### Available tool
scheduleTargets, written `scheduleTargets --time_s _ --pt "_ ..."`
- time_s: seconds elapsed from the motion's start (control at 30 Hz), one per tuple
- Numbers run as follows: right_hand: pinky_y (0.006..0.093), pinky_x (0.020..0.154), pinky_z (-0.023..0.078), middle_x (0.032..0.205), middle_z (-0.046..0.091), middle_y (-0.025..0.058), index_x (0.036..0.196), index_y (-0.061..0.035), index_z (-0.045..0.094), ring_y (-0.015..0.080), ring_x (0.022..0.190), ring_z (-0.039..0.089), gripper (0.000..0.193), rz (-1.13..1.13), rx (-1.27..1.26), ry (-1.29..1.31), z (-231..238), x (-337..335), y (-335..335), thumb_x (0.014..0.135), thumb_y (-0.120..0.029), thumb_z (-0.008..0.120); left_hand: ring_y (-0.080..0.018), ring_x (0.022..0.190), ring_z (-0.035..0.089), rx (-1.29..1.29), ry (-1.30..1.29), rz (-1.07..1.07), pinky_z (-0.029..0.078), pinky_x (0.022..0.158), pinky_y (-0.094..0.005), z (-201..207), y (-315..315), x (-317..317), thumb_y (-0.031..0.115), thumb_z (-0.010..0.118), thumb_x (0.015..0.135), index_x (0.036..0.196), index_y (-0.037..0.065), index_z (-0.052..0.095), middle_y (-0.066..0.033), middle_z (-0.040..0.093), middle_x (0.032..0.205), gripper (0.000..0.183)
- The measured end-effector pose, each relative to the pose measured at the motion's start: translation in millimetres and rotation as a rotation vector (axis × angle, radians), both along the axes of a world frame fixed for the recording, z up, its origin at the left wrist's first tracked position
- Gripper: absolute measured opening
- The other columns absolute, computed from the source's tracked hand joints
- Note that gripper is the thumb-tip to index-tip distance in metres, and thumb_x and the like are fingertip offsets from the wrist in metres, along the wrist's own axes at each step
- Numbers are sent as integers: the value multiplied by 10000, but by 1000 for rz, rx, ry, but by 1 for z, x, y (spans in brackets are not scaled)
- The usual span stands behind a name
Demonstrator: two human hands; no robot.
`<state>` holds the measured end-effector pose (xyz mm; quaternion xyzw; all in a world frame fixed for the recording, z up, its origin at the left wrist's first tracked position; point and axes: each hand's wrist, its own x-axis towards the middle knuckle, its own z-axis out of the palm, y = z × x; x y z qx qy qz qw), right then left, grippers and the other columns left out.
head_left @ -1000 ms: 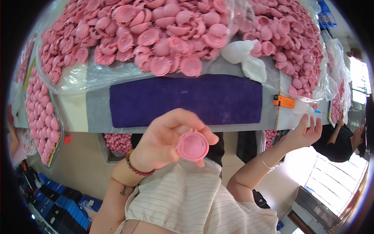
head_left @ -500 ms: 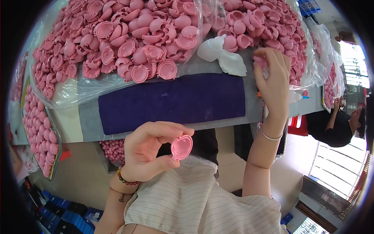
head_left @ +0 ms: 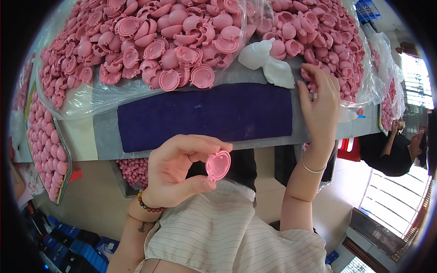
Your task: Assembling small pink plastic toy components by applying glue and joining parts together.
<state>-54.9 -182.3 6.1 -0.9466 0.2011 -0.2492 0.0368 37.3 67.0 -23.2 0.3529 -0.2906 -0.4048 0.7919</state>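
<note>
My left hand (head_left: 173, 175) is closed in a pinch of thumb and fingertips. It holds up a round pink plastic half-shell (head_left: 217, 166), its hollow side showing and a small hinge tab at the bottom. Over the table's right part, my right hand (head_left: 322, 102) has its thumb and fingers apart, with no piece visible between them. Its fingertips are at the near edge of the right heap of pink shells (head_left: 327, 41). Just left of those fingertips lie a white squeeze bottle (head_left: 255, 54) and a crumpled white cloth (head_left: 278, 73).
A dark purple cloth (head_left: 205, 118) lies along the table's front. Behind it, a large heap of pink shells (head_left: 154, 48) rests on clear plastic. A tray of pink balls (head_left: 48, 145) stands left. A blue-tipped bottle (head_left: 349, 116) lies right. Another person (head_left: 387, 154) sits far right.
The pink piece seen at my right fingertips is no longer between them, and the fingers have spread. My left hand still pinches its half-shell. The whole view has shifted slightly.
</note>
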Motion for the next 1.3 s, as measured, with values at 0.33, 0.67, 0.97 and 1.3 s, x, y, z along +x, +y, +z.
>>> scheduleTargets --time_s 0.33,0.67,0.97,1.3 --pt "227 558 354 745 547 54 835 -17 589 142 656 490 206 451 684 57 5 -1 70 631 3 599 -215 932 525 39 -18 54 431 791 -300 4 2 2 42 689 637 999 -32 455 -211 506 1023 437" --pt "232 593 409 776 531 70 832 1 592 176 678 522 317 325 384 -63 2 5 77 545 -81 700 -200 974 516 111 -53 93 429 831 -294 6 5 6 -41 628 680 1052 -64 438 -207 481 1096 418" --pt "266 591 406 792 540 86 810 17 599 193 705 521 376 614 706 -316 -11 5 99 564 -242 717 -254 1002 495 183 -159 79 439 829 -332 8 2 1 -26 620 694 1047 -75 430 -249 468 1088 403" --pt "242 529 377 735 512 46 822 -9 608 156 653 487 382 556 571 -314 -13 -1 102 526 -216 734 -186 907 562 219 -290 170 463 788 -261 6 0 1 -85 591 689 1040 -76 496 -167 518 1078 364"
